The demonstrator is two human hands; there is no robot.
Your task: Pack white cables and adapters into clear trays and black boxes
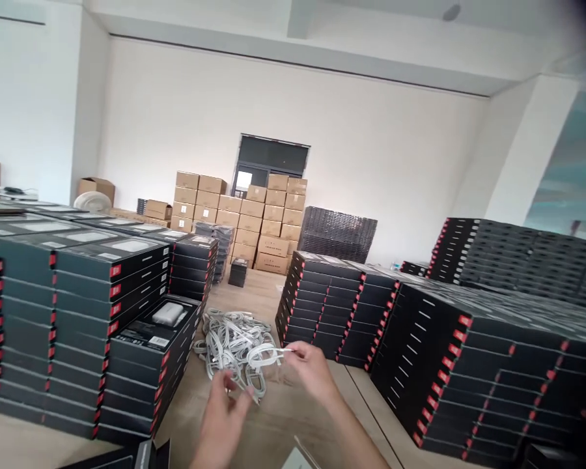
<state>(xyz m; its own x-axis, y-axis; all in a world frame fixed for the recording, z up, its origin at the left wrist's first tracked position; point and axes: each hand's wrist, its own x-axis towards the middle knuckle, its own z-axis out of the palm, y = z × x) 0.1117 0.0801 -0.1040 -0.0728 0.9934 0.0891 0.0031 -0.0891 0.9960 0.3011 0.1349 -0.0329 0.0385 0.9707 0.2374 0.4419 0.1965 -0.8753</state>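
Both my hands are low in the middle of the view, over a wooden table [273, 423]. My right hand [311, 369] pinches a coiled white cable [265, 356] at its end. My left hand [223, 412] is closed on the same cable's lower loop. Just behind it lies a heap of several more white cables [227, 332]. To the left, an open black box [162, 324] on top of a stack shows a white charger [167, 313] inside.
Tall stacks of black boxes with red tabs stand on the left [78, 306] and on the right [469, 352], leaving a narrow lane of table between. Brown cartons [254, 218] are piled against the far white wall beside a dark doorway [272, 159].
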